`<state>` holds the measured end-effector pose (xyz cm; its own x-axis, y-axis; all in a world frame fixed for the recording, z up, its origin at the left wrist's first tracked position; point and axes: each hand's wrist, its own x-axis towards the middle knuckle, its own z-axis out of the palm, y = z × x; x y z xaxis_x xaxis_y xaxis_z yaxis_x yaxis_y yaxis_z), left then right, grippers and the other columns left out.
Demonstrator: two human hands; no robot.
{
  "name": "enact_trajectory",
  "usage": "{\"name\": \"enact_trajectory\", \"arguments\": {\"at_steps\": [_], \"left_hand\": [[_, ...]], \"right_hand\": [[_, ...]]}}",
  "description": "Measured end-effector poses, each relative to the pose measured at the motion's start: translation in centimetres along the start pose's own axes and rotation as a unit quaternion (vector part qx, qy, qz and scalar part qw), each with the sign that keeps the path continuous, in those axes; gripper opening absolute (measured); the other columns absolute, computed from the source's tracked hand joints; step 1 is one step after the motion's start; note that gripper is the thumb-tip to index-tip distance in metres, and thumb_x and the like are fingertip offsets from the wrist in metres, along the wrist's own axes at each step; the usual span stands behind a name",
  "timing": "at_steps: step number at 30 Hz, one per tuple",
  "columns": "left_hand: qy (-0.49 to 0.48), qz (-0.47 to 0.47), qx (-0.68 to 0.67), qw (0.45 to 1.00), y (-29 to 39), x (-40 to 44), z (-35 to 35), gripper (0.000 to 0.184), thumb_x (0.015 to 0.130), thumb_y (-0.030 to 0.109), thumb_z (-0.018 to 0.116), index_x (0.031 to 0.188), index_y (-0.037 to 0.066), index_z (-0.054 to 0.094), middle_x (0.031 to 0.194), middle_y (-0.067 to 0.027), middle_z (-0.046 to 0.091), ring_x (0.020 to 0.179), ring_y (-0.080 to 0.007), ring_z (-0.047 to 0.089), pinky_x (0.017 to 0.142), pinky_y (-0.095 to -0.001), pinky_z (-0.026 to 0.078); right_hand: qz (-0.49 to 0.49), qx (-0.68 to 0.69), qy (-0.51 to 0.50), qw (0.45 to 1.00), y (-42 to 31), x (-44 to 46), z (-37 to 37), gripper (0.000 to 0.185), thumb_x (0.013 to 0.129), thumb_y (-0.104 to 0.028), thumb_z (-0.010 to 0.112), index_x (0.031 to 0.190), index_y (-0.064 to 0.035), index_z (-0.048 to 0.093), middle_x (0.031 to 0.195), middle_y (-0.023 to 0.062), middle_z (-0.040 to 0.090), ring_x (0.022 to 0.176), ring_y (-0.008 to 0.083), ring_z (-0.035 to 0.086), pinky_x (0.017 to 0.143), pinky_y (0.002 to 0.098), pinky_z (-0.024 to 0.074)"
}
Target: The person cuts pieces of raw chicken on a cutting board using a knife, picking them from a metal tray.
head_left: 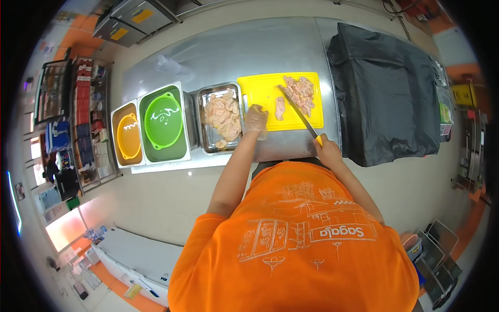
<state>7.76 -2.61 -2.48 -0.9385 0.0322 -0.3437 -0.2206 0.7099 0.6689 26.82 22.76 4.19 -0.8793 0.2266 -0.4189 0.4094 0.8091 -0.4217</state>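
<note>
Left hand (255, 119) sits just beside a meat strip (280, 108).

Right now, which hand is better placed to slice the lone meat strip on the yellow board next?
Probably the right hand: it grips the knife, whose blade runs between that strip and the meat pile. The gloved left hand, with no knife, is at the near left corner of the board.

Commercial kitchen: steel worktable (218, 54), cutting board (260, 88), raw meat (222, 114).

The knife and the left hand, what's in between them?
In the head view, one strip of pale meat lies between the knife and the left hand, on the yellow board.
</note>
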Motion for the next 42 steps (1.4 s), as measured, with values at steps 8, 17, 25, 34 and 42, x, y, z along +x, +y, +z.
{"name": "enact_trajectory", "arguments": {"at_steps": [8,17,25,34,42], "left_hand": [[0.03,0.266,0.124,0.955,4.0,-1.4,2.0,0.023,0.085,0.025,0.073,0.088,0.002,0.074,0.085,-0.0206,0.073,0.082,-0.0373,0.073,0.075,-0.0449,0.059],[-0.051,0.272,0.327,0.904,1.9,2.7,4.0,0.031,0.099,0.024,0.057,0.087,0.001,0.074,0.087,-0.0189,0.076,0.073,-0.0318,0.074,0.073,-0.0419,0.06],[-0.112,0.046,-0.176,0.977,2.0,2.0,1.6,0.027,0.092,0.025,0.066,0.088,0.0,0.076,0.078,-0.0143,0.075,0.07,-0.022,0.072,0.071,-0.0353,0.057],[0.066,0.097,0.022,0.993,1.0,-1.6,0.4,0.027,0.088,0.029,0.071,0.088,0.003,0.078,0.085,-0.0209,0.075,0.08,-0.0352,0.075,0.075,-0.0419,0.059],[-0.001,0.101,0.158,0.982,3.6,-2.2,1.1,0.039,0.092,0.037,0.066,0.084,0.001,0.076,0.09,-0.0251,0.073,0.085,-0.042,0.072,0.078,-0.0511,0.057]], "right_hand": [[0.02,0.02,-0.007,1.0,0.1,-1.2,-0.8,0.037,0.104,-0.041,0.055,0.11,-0.004,0.054,0.087,0.0292,0.07,0.084,0.0503,0.069,0.075,0.0598,0.0543],[0.036,0.025,-0.005,0.999,-0.2,-0.5,-0.9,0.037,0.104,-0.041,0.056,0.112,-0.0046,0.055,0.091,0.0294,0.071,0.087,0.0498,0.069,0.076,0.0593,0.0544],[0.039,0.035,-0.014,0.999,0.1,-0.7,-1.5,0.037,0.104,-0.041,0.055,0.113,-0.0042,0.055,0.093,0.0292,0.071,0.088,0.0491,0.07,0.078,0.0589,0.0543],[0.039,0.035,-0.038,0.998,-0.7,-1.0,-1.6,0.038,0.105,-0.041,0.055,0.113,-0.004,0.054,0.092,0.029,0.071,0.087,0.0499,0.069,0.078,0.0585,0.0542],[-0.009,0.019,-0.06,0.998,-1.4,-0.7,0.1,0.036,0.105,-0.039,0.054,0.113,-0.004,0.053,0.09,0.0291,0.071,0.087,0.0494,0.069,0.077,0.059,0.0539]]}}
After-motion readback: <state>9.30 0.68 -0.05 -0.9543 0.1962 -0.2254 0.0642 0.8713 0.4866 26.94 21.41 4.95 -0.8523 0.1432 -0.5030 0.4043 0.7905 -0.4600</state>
